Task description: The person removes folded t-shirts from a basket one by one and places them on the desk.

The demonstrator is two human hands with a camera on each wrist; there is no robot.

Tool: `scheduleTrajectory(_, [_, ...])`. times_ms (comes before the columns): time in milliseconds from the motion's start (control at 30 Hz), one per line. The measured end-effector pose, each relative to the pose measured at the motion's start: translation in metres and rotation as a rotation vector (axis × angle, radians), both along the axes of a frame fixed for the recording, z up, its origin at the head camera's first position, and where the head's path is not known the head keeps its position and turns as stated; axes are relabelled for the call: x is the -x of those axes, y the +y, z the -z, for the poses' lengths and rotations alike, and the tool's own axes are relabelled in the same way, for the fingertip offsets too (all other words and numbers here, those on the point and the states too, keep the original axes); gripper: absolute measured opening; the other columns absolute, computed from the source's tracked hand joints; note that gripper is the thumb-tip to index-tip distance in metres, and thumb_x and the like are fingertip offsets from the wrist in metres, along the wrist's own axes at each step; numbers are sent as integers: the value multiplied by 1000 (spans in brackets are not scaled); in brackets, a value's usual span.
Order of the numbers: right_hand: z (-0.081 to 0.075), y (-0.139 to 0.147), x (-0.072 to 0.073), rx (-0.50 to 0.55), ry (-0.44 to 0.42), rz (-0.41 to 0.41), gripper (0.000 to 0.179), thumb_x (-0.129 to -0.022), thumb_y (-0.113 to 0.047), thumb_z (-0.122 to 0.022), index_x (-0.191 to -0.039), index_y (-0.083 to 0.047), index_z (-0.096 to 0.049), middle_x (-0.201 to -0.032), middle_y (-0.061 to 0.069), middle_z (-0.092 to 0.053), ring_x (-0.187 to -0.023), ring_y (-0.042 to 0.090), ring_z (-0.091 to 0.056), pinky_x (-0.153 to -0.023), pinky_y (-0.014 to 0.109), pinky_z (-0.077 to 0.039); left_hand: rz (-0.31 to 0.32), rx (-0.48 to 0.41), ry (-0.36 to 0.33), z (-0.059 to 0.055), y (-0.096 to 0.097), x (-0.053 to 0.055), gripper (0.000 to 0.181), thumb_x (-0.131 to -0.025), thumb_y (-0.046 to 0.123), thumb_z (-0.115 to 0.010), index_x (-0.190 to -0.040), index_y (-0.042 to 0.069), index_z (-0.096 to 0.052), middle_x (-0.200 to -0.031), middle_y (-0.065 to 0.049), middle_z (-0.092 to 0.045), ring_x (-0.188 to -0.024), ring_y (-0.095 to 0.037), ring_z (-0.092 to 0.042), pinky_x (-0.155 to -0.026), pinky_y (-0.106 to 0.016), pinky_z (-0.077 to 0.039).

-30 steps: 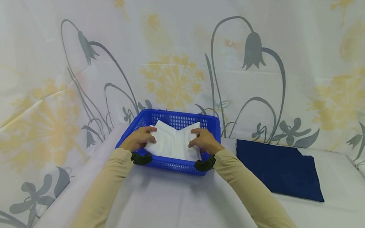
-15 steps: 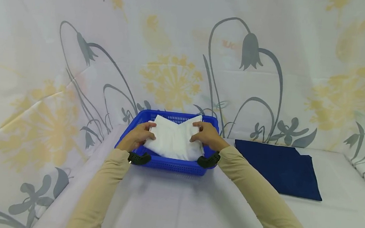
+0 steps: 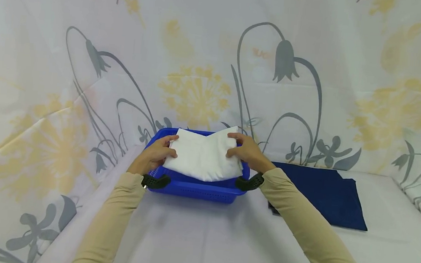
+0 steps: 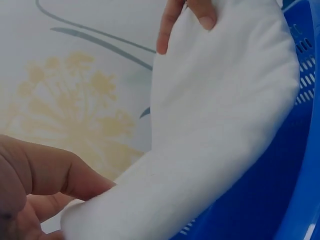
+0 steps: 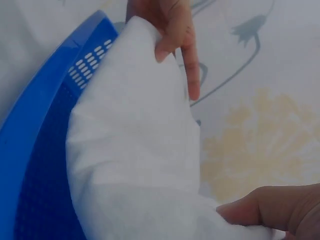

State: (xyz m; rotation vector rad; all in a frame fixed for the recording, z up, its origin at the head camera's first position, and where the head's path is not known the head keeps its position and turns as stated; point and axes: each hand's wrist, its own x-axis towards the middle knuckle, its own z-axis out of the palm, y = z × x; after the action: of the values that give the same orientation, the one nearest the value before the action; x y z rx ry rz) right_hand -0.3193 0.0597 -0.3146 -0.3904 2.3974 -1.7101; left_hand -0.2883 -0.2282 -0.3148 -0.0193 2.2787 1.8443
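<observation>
A folded white cloth [image 3: 202, 154] hangs over the blue basket [image 3: 193, 191], sagging in the middle. My left hand [image 3: 155, 155] pinches its left end, thumb on the near face. At the opposite end my right hand [image 3: 249, 153] grips the cloth between thumb and fingers. In the left wrist view the cloth [image 4: 220, 95] bows between both hands, with the perforated basket wall [image 4: 302, 75] beside and below it. The right wrist view has the cloth [image 5: 135, 115] with its lower edge curving close to the basket [image 5: 30, 125].
A dark blue folded cloth [image 3: 322, 197] lies on the white-covered table [image 3: 185, 239] to the right, partly behind my right sleeve. A small dark edge [image 3: 273, 209] shows beside that sleeve. Behind the basket rises a flower-patterned curtain [image 3: 200, 41].
Both hands have lifted the white cloth up from inside the basket to above its rim. The right hand has moved up and slightly to the right.
</observation>
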Motion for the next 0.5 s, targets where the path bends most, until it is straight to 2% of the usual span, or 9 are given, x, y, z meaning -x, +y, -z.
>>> scheduleTrajectory(67, [-3,3,-1,23,-7,0,73,-75,8,-67,-144,-6,-46,-138,23,-46,-121,32,-44,-101,47,-38,10,-8,-4,-1,1,0,79,-83,-8,-54,-154,15,-27,-118,-11,-36,-79,-17,-46,-62,-25,-43])
scheduleTrajectory(100, [-5,5,-1,32,-8,-2,74,-75,8,-66,-144,-6,-46,-139,23,-45,-122,32,-43,-101,47,-38,11,4,-4,-2,0,-1,79,-83,-7,-55,-154,16,-28,-108,-10,-39,-73,-16,-46,-59,-24,-42])
scheduleTrajectory(133, [-6,6,-2,37,-8,-2,74,-75,9,-66,-144,-6,-45,-140,23,-45,-122,32,-43,-101,47,-38,15,3,-8,-3,1,-1,80,-83,-6,-55,-154,18,-28,-106,-9,-39,-73,-16,-47,-59,-24,-42])
scheduleTrajectory(267, [-11,11,-4,43,-7,-3,75,-75,8,-65,-145,-7,-45,-140,23,-45,-123,32,-43,-100,47,-39,40,-30,-31,-5,1,-3,82,-82,-5,-54,-155,21,-26,-112,-9,-43,-73,-15,-52,-60,-25,-46])
scheduleTrajectory(400, [-15,17,-6,42,-12,11,76,-76,7,-66,-146,-10,-44,-146,20,-38,-126,32,-42,-100,48,-39,60,-48,-37,-6,3,-4,83,-82,-3,-54,-155,24,-25,-120,-13,-45,-64,-13,-50,-51,-22,-40])
scheduleTrajectory(500, [-19,22,-10,46,-17,18,77,-76,6,-66,-147,-12,-43,-150,19,-34,-128,33,-40,-100,49,-39,71,-56,-35,-7,6,-5,83,-83,-2,-54,-155,25,-23,-123,-14,-46,-65,-15,-50,-49,-22,-36])
